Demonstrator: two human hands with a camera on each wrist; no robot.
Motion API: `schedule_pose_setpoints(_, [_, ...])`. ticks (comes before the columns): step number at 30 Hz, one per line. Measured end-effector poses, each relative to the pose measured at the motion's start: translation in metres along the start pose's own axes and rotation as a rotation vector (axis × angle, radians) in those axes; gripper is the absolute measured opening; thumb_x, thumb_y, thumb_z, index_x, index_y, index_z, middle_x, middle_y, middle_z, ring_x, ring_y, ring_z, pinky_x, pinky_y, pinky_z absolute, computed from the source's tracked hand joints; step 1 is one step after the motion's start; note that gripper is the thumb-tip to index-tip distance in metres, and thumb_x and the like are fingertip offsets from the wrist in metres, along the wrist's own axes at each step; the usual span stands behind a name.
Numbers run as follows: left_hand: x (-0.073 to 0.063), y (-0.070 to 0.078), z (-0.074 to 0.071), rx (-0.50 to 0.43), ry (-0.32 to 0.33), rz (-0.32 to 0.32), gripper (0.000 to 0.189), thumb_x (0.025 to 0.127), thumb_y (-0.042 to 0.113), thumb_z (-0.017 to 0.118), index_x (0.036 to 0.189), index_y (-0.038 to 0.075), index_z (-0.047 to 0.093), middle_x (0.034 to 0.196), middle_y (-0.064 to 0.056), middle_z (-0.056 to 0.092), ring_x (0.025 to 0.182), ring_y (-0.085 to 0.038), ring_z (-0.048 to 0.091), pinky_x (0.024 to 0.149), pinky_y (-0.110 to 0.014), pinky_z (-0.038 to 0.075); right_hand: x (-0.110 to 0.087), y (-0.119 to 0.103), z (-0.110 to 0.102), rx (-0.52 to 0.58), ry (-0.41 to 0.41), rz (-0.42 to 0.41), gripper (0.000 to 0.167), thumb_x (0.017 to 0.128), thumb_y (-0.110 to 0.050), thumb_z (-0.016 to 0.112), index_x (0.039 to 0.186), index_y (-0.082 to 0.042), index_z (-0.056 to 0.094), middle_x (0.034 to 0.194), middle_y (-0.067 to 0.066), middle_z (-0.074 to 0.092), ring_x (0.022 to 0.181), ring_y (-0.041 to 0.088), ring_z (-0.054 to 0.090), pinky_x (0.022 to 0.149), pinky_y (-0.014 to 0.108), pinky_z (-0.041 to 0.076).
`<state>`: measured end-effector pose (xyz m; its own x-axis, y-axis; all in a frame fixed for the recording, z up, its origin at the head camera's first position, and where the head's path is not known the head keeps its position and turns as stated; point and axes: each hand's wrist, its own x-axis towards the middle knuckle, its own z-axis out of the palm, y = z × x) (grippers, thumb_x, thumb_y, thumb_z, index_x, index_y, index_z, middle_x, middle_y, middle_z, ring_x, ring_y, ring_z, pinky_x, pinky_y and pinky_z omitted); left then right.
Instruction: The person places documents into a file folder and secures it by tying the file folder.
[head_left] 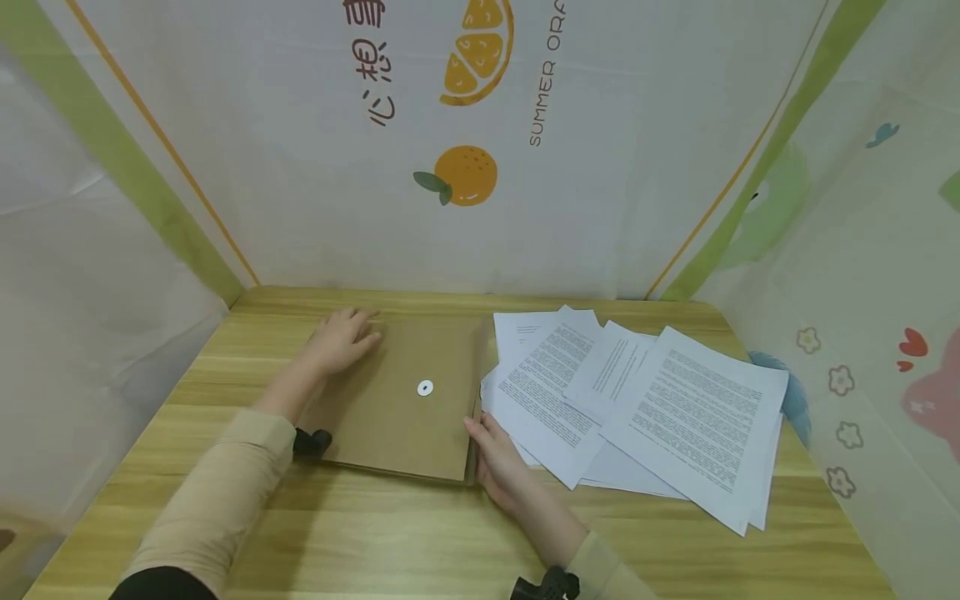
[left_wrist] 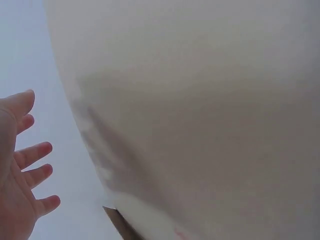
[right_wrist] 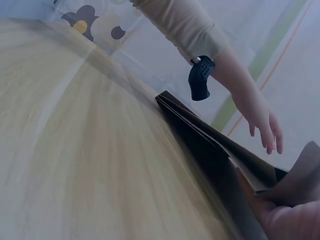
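Observation:
A brown kraft paper file envelope (head_left: 397,429) with a white round button (head_left: 425,388) lies on the wooden table. My right hand (head_left: 501,467) grips its right edge near the front corner, thumb on top. In the right wrist view, that hand (right_wrist: 295,220) holds the envelope's edge (right_wrist: 215,140) slightly off the table. My left hand (head_left: 337,342) is over the far left part of the envelope; its fingers look relaxed. Spread fingers of the left hand (left_wrist: 15,175) show in the left wrist view, beside a large, blurred pale surface.
Several loose printed sheets (head_left: 690,417) overlap in a spread pile right of the envelope, close to the right hand. The wooden table (head_left: 390,533) ends at white printed curtains (head_left: 585,217) behind and at the sides.

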<state>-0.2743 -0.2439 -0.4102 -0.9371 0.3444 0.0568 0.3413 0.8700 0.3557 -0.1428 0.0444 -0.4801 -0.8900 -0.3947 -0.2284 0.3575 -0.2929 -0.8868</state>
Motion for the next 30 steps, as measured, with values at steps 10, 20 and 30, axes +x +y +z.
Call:
schedule_pose_setpoints(10, [-0.03,0.01,0.009,-0.027,0.02,-0.039,0.057,0.099,0.028,0.051,0.146,0.0,0.032,0.14,-0.031,0.035,0.124,-0.049,0.038,0.093,-0.068,0.034,0.002,0.004,0.007,0.07,-0.012,0.004,0.086,0.101,-0.036,0.046,0.147,0.005,-0.014,0.154,0.025,-0.014,0.14,0.039,-0.016,0.11,0.055,-0.004])
schedule_pose_setpoints(20, [-0.05,0.039,0.016,-0.001,0.066,0.027,0.055,0.097,0.031,0.055,0.14,0.001,0.042,0.131,-0.028,0.049,0.114,-0.048,0.049,0.09,-0.062,0.042,-0.004,0.002,0.01,0.121,-0.056,-0.034,0.072,0.102,-0.041,0.038,0.152,-0.004,0.002,0.156,0.022,0.006,0.141,0.043,0.005,0.107,0.064,0.013])
schedule_pose_setpoints(30, [-0.059,0.067,0.016,0.011,0.055,0.056,0.056,0.096,0.034,0.056,0.139,0.0,0.045,0.134,-0.024,0.049,0.119,-0.044,0.048,0.094,-0.06,0.04,-0.012,-0.002,0.009,0.08,-0.087,-0.038,0.06,0.1,-0.045,0.04,0.143,-0.004,0.033,0.134,0.011,0.048,0.123,0.028,0.045,0.101,0.046,0.036])
